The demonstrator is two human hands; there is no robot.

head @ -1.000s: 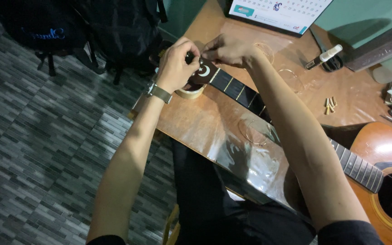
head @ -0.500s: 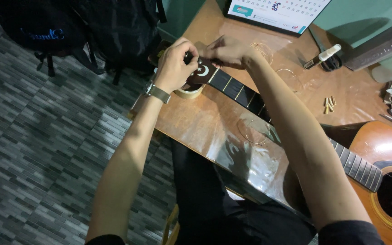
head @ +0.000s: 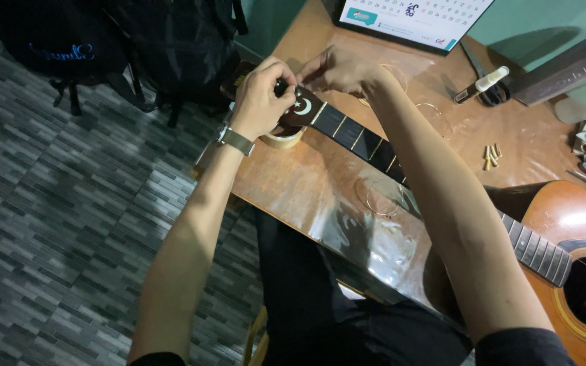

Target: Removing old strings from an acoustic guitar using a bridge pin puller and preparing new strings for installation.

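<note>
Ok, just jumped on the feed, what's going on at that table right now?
A person is working at the top end of a guitar neck that lies across a brown table. The left hand grips the neck's end from above, just over a roll of tape. The right hand pinches at the same spot from the far side. The guitar body sits at the lower right, with small pegs, a marker and a calendar farther back.

Brown table (head: 306, 183); guitar (head: 551, 237) on it; tape roll (head: 285, 139); marker (head: 481, 84); pegs (head: 491, 156).
</note>
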